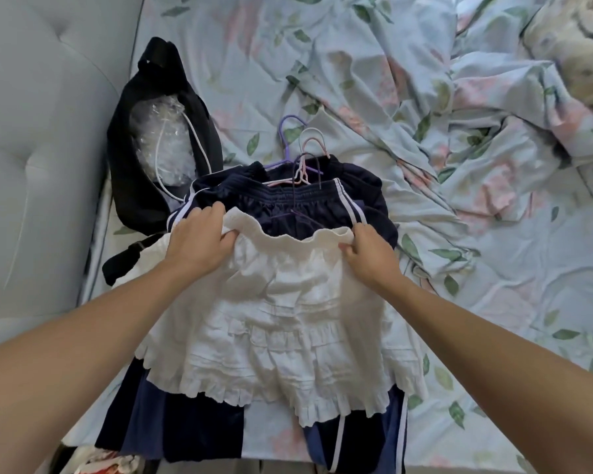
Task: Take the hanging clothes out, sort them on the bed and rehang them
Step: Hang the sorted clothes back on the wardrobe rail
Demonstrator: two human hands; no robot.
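White skirt (281, 323) spread flat on the bed (493, 302), on top of navy pants (288, 200) with white side stripes. Left hand (199, 239) at the left end of the skirt's waistband, fingers curled and pinching the frilled edge. Right hand (368, 248) at the right end of the same waistband, also pinching it between thumb and fingers. Both forearms reaching in from the lower corners. Skirt hem with ruffles toward the camera, navy pant legs showing under it at the bottom. Several hangers (302, 155), purple, pink and white, lying bunched just beyond the pants' waistband, hooks pointing away. Black bag (144, 186) to the left of the pile, beside the grey padded headboard (42, 131), with clear crumpled plastic (161, 142) and a white cord on it. Floral sheet on the bed, much wrinkled at the right side.
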